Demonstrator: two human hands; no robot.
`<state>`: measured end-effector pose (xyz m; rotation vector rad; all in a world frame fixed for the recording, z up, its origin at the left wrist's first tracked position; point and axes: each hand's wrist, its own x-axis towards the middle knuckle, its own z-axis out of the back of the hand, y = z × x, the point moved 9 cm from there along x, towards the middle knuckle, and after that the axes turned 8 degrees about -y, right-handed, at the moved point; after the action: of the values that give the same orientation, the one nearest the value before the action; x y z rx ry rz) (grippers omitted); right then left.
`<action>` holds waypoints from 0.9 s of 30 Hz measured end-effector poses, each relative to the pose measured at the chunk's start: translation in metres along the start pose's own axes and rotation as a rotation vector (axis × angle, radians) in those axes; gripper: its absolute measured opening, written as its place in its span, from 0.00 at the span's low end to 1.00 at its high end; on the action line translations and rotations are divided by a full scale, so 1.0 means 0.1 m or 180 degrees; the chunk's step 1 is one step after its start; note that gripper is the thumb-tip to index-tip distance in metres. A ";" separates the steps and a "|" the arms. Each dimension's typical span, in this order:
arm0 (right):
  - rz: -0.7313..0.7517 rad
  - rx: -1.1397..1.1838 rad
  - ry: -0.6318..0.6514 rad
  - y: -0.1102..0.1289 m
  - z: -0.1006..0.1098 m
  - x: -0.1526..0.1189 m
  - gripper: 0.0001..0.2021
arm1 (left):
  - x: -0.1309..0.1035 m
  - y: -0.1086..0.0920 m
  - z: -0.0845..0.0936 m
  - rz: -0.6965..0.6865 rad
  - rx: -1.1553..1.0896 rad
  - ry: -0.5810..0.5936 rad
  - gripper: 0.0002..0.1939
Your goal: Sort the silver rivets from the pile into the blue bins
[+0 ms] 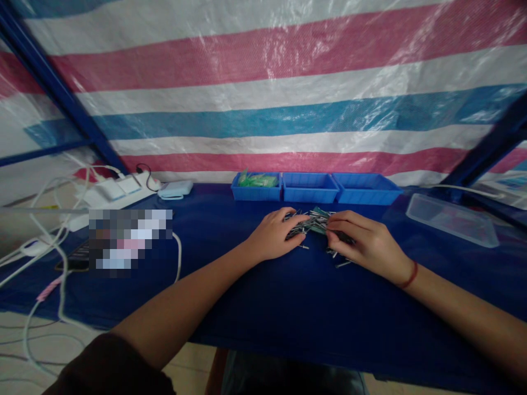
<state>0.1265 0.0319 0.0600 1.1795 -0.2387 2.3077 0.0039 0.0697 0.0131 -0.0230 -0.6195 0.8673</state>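
Observation:
A loose pile of thin, nail-like metal pins (302,224) lies on the blue table, mixed with small dark green pieces (318,220). My left hand (276,236) curves around the pile's left side, fingers apart and touching the pins. On the other side, my right hand (362,238) has its fingers bent together over the pile's right edge. What those fingers pinch is hidden beneath them; dark bits and a few pins show just below.
Behind the pile stand three blue bins: the left bin (256,193) holds green material, beside a middle bin (309,193) and a right bin (366,193). A clear plastic lid (452,220) lies right. At left are white cables, a power strip (119,192) and a light-blue object (175,190).

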 end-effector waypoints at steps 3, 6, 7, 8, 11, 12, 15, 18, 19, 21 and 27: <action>-0.0338 0.0142 -0.0287 -0.09 0.08 0.03 0.02 | 0.00 0.00 0.01 0.0012 0.0061 -0.0041 0.21; -0.0733 0.0176 -0.0433 -0.22 0.12 0.03 0.02 | 0.00 -0.02 0.03 0.0040 0.0100 -0.0079 0.21; -0.0834 0.0206 -0.0464 -0.25 0.13 0.02 0.02 | 0.01 -0.03 0.04 0.0041 0.0089 -0.0111 0.21; -0.0917 0.0248 -0.0485 -0.27 0.13 0.01 0.03 | 0.01 -0.04 0.06 0.0037 0.0062 -0.0158 0.21; -0.1098 0.0407 -0.0468 -0.31 0.12 -0.01 0.04 | 0.05 -0.08 0.12 -0.0033 -0.0103 -0.0402 0.19; -0.1154 0.0458 -0.0441 -0.32 0.10 -0.02 0.04 | 0.06 -0.08 0.14 -0.0061 -0.0175 -0.0496 0.18; -0.1380 0.0661 -0.0361 -0.35 0.04 -0.05 0.04 | 0.09 -0.09 0.18 -0.0114 -0.0368 -0.0686 0.13; -0.1644 0.0939 -0.0270 -0.40 -0.05 -0.09 0.06 | 0.11 -0.07 0.18 -0.0070 -0.0448 -0.0636 0.09; -0.1703 0.0988 -0.0260 -0.42 -0.07 -0.10 0.06 | 0.12 -0.07 0.17 -0.0041 -0.0449 -0.0602 0.09; -0.1775 0.0924 -0.0283 -0.47 -0.08 -0.13 0.06 | 0.12 -0.07 0.18 0.0012 -0.0429 -0.0587 0.09; -0.1673 0.0330 -0.0052 -0.55 -0.08 -0.15 0.04 | 0.09 -0.02 0.26 0.0233 -0.0338 -0.0879 0.09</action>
<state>0.1578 0.0756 0.0388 1.1464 0.1722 1.8646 -0.0032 0.0692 0.0398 -0.0221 -0.9281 0.9153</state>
